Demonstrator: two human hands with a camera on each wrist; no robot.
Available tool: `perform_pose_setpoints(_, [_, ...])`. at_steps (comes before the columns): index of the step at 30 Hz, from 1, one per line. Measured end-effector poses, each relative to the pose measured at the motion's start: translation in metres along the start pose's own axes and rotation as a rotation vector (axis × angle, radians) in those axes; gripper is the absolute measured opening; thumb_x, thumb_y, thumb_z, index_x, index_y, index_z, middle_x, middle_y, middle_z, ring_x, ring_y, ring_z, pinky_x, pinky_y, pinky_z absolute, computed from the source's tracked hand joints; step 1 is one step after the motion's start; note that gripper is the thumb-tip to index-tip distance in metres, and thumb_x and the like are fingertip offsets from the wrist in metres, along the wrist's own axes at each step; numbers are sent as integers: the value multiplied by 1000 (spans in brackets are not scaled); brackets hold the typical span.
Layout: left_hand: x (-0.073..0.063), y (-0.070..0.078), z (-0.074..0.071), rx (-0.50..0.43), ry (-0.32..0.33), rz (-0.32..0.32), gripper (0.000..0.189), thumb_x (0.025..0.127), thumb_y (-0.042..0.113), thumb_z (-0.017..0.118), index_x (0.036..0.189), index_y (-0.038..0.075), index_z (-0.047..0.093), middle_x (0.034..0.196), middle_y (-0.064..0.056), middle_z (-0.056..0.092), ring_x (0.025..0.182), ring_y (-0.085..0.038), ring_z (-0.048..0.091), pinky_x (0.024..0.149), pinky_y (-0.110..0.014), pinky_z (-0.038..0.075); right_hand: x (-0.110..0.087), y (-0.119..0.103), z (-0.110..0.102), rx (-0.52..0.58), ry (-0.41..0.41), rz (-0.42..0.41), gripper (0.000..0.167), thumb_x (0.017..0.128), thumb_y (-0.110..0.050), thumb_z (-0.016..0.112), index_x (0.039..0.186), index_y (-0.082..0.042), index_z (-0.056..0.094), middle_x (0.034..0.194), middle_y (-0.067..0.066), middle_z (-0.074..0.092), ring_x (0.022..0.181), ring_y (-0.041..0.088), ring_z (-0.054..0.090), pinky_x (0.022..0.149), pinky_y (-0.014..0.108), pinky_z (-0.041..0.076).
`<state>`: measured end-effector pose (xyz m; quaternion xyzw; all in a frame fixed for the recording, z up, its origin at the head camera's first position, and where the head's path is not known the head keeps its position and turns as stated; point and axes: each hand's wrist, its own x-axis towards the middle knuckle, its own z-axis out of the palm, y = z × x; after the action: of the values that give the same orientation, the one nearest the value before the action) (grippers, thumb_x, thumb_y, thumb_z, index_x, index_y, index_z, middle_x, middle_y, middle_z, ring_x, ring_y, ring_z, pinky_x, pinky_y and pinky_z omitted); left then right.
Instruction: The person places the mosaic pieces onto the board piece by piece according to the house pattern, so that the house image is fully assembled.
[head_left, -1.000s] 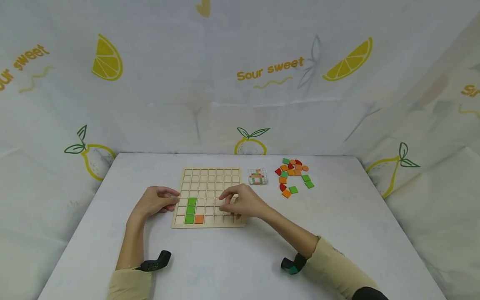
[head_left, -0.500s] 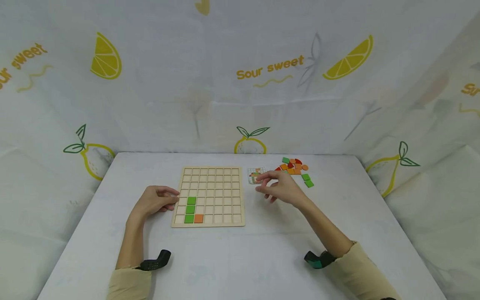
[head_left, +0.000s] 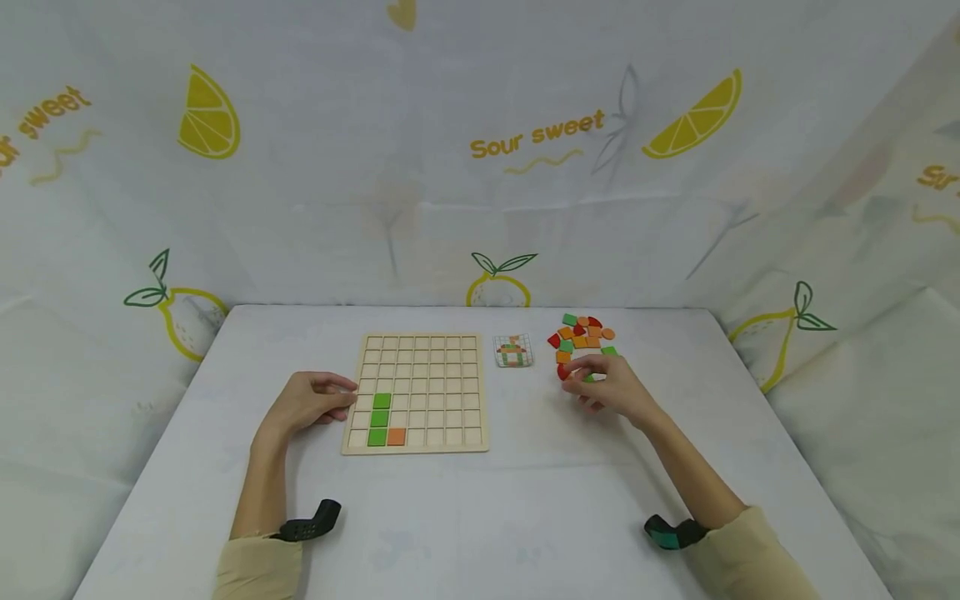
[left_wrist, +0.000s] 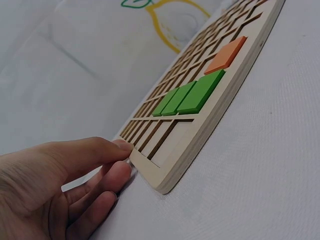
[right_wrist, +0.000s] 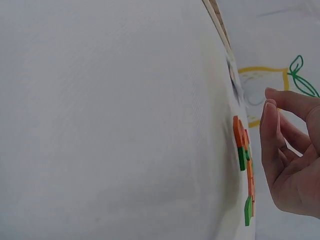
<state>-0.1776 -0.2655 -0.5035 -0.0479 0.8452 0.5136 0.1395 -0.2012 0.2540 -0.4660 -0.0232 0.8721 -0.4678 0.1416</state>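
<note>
A wooden grid board (head_left: 438, 392) lies flat on the table. Three green square tiles (head_left: 380, 419) stand in one column of it, with an orange square tile (head_left: 396, 437) beside the lowest. My left hand (head_left: 311, 404) pinches the board's left edge, thumb on the rim and fingers against the side, as the left wrist view shows. My right hand (head_left: 615, 390) hovers over the near side of a pile of loose pieces (head_left: 580, 342), fingers loosely bent. In the right wrist view, the fingertips of the right hand (right_wrist: 295, 150) nearly meet with nothing visible between them.
A small pattern card (head_left: 513, 351) lies between the board and the pile. Red, orange and green pieces of several shapes make up the pile; my right hand covers some. A white cloth with lemon prints (head_left: 498, 287) hangs behind the table (head_left: 450, 525).
My right hand has moved right from above the board, past the card, to the loose pieces. The left hand stays at the board's edge, and the tiles on the board are unchanged.
</note>
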Motion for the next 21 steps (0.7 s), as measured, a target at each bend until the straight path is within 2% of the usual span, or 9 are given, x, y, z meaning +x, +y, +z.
perform_pose_setpoints(11, [-1, 0, 1, 11, 5, -13, 38, 98, 24, 81, 128, 1, 76, 77, 6, 74, 67, -9, 70, 62, -26, 56, 2, 28, -3, 33, 1, 32, 44, 98, -23, 83, 132, 2, 70, 91, 8, 67, 66, 15, 66, 61, 25, 61])
perform_pose_setpoints(21, [-2, 1, 1, 11, 8, -9, 36, 99, 24, 80, 127, 1, 76, 77, 6, 75, 67, -9, 71, 62, -26, 56, 3, 33, 3, -5, 39, 5, 42, 96, -19, 84, 128, 3, 71, 86, 7, 69, 58, 13, 62, 56, 24, 58])
